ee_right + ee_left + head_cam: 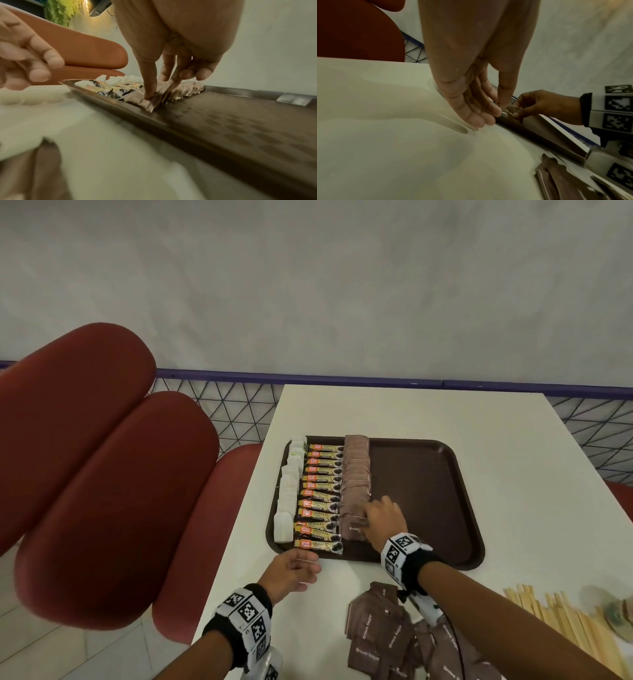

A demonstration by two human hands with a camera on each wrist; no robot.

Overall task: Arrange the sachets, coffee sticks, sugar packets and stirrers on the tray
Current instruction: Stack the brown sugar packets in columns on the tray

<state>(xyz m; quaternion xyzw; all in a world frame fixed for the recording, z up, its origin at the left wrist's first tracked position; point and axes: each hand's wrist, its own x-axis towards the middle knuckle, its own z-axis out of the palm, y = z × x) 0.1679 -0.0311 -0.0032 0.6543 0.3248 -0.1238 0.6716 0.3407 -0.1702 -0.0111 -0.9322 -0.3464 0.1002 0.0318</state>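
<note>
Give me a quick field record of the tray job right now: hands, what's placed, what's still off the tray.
right hand: fingertips on nearest brown sugar packet in tray row
left hand: open, on table beside tray's near edge
tray: white sachets, coffee sticks, sugar row; right half bare
off tray: loose brown sugar packets, stirrers

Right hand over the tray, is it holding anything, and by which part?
The right hand holds nothing; its fingertips press down on the near brown sugar packet in the row.
</note>
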